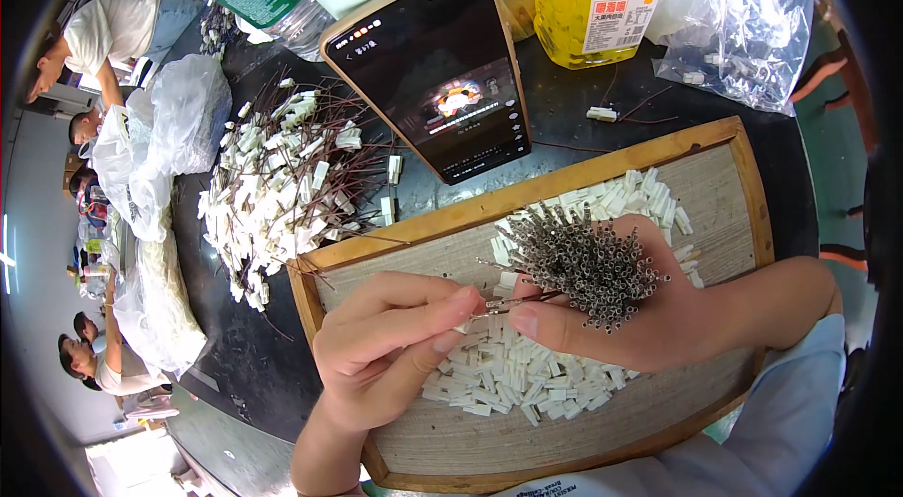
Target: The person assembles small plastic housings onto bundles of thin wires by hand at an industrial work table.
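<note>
Fanning out over the wooden tray (649, 156), thin wires (588, 262) were clasped in the right hand (654, 339). A small white piece (463, 327) seemed pinched by the left hand (386, 347). Light and easily bent, the wires looked best held below their metal tips (616, 285).

Assembly workshop, heaped white connectors (277, 191), co-workers (115, 31)

White glare (127, 469) burns out seven o'clock, a light tube (7, 252) glows at nine, the wooden tray (423, 480) bows at six!
</note>
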Demonstrator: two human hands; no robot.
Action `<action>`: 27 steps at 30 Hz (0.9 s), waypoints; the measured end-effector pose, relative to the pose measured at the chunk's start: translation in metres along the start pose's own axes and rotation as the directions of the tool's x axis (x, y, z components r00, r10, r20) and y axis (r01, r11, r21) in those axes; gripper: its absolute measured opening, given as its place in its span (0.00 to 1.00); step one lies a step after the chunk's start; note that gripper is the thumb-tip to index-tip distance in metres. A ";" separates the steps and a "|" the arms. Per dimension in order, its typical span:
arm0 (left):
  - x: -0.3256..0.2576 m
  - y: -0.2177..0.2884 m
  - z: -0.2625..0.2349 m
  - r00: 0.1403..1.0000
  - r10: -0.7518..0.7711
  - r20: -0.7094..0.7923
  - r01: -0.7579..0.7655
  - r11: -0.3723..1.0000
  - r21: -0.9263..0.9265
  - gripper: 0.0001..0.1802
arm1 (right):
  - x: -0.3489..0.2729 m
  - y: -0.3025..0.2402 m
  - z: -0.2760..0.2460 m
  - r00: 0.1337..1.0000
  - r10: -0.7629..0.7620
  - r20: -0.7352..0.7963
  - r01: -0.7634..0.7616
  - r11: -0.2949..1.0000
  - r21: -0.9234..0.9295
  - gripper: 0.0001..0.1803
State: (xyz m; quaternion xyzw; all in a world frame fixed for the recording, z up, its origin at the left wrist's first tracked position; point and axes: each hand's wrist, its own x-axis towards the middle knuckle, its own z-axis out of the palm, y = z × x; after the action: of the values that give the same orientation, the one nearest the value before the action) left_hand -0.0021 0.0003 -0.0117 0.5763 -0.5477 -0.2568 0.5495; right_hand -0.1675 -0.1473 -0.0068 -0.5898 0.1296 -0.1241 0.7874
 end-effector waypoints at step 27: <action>0.015 0.006 0.019 0.949 -0.005 0.317 -0.262 0.549 0.794 0.17 | 0.009 -0.005 0.000 0.978 0.203 -0.040 -0.192 0.963 0.188 0.09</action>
State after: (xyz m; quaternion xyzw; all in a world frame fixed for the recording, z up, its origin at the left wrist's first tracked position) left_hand -0.0170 -0.0189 -0.0069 0.6811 -0.7170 -0.0074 0.1479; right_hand -0.1594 -0.1519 -0.0023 -0.4950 0.1989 -0.0736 0.8426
